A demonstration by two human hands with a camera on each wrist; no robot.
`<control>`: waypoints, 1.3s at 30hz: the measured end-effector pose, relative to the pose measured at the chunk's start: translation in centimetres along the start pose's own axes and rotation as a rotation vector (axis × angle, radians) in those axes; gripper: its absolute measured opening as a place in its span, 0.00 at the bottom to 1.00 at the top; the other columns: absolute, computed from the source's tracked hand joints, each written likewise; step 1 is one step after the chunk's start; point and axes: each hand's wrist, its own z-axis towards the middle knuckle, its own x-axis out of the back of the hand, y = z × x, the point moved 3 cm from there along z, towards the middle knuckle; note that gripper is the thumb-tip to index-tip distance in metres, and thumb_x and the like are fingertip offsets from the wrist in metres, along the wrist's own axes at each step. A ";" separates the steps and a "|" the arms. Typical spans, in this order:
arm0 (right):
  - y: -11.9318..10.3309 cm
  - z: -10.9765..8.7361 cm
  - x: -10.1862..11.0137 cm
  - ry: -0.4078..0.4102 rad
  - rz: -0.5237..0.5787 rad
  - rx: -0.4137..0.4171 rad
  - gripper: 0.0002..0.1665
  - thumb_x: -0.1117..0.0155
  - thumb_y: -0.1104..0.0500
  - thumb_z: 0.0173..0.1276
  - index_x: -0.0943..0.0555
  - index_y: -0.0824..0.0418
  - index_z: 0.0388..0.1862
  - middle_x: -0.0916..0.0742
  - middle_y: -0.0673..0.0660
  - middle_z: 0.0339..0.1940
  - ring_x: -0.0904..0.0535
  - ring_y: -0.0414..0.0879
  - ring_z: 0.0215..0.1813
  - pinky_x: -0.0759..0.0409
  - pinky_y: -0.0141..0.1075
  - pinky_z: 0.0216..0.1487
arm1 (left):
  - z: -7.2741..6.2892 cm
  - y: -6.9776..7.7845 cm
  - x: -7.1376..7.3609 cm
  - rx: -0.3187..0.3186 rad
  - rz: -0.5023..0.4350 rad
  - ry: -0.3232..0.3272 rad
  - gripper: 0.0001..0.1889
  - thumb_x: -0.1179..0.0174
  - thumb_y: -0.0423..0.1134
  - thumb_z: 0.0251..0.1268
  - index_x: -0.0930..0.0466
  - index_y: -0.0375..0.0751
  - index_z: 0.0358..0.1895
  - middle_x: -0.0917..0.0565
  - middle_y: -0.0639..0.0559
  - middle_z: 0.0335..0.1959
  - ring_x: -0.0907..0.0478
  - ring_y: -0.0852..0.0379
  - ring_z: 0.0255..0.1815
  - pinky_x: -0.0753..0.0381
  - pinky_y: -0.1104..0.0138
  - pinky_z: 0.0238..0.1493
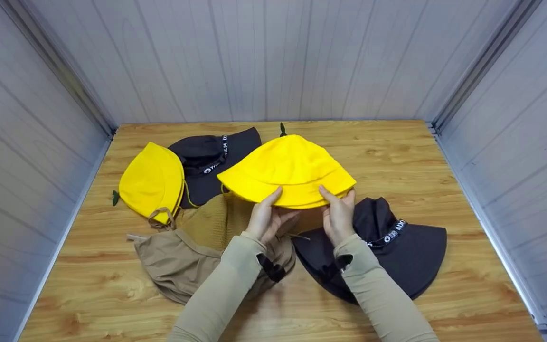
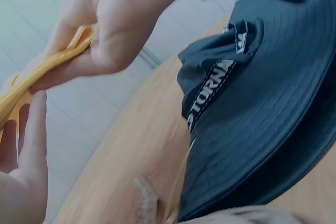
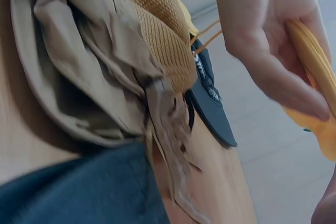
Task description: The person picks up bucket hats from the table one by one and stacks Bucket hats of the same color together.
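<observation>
A yellow bucket hat (image 1: 292,166) with a small green leaf on its crown is held up in front of me, folded flat with its brim toward me. My left hand (image 1: 265,219) pinches the brim left of its middle, thumb on the near face and fingers behind. On the brim's right part, my right hand (image 1: 340,216) grips the same way. Beneath the hands lie a tan hat (image 1: 178,261) with drooping fabric and a mustard knit hat (image 1: 207,218), partly hidden by the left arm and the held hat. A dark hat (image 1: 420,256) with a lettered band lies by the right forearm.
At the back left, a second yellow hat (image 1: 152,178) lies on its side, overlapping another dark hat (image 1: 242,152) with a lettered band. The wooden tabletop (image 1: 88,289) is enclosed by pale panel walls (image 1: 283,61) at the back and both sides.
</observation>
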 end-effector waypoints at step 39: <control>-2.2 5.3 4.3 -0.003 -0.607 -0.082 0.55 0.45 0.82 0.63 0.56 0.52 0.80 0.28 0.70 0.62 0.18 0.45 0.27 0.13 0.35 0.31 | 3.8 4.3 4.9 0.031 0.579 0.368 0.20 0.46 0.34 0.72 0.34 0.31 0.63 0.24 0.40 0.53 0.19 0.53 0.38 0.15 0.70 0.33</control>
